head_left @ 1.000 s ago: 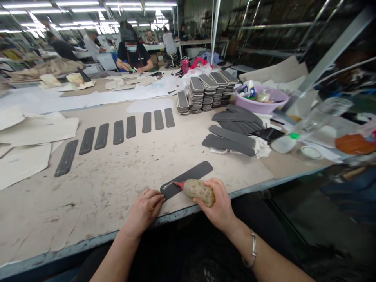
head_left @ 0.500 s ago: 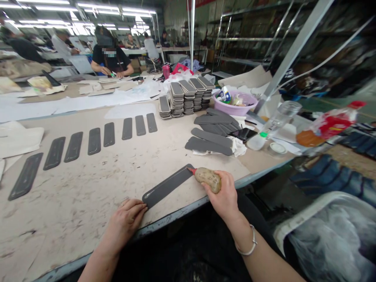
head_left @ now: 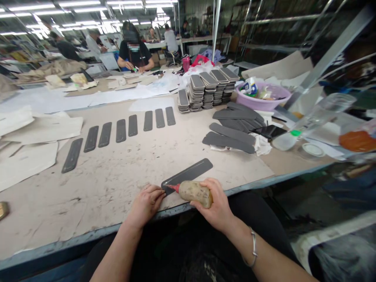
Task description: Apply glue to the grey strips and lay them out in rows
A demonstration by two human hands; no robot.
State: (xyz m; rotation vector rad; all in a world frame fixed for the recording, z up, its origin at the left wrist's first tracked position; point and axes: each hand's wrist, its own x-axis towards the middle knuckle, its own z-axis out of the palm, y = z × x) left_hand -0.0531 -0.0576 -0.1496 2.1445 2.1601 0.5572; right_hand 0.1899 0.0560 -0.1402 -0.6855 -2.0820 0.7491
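Since the dark strip (head_left: 194, 170) lies aslant on the table (head_left: 117, 176), close to its near edge, I have both hands right beside it in the head view. My left hand (head_left: 148, 201) rests with its fingers bunched, tips at the strip's left end; I judge it is there to keep the piece from sliding. Whether finger and thumb actually pinch the material, I cannot tell. My right hand (head_left: 216, 205) is closed around the bottle (head_left: 194, 193), gripping its rear part and laying it nearly flat, presumably so that the red nozzle (head_left: 175, 187) points at the strip's left end. I cannot make out whether the tip touches.

As for looks, the strip is long, flat and dark grey, with rounded corners and a thin glossy line along its far long side.

Further out, eight similar strips (head_left: 121, 131) stand in a slanting row, each apart from the next, probably so their shiny lines touch nothing. Loose dark pieces (head_left: 235, 137) overlap to the right, likely left within reach. Behind them I see neat stacks (head_left: 202, 94) of pale-edged pieces just beside a purple basin (head_left: 258, 102) of odds and ends. Pale sheets (head_left: 41, 133) lie at the left, and a masked person (head_left: 135, 55) works beyond the table.
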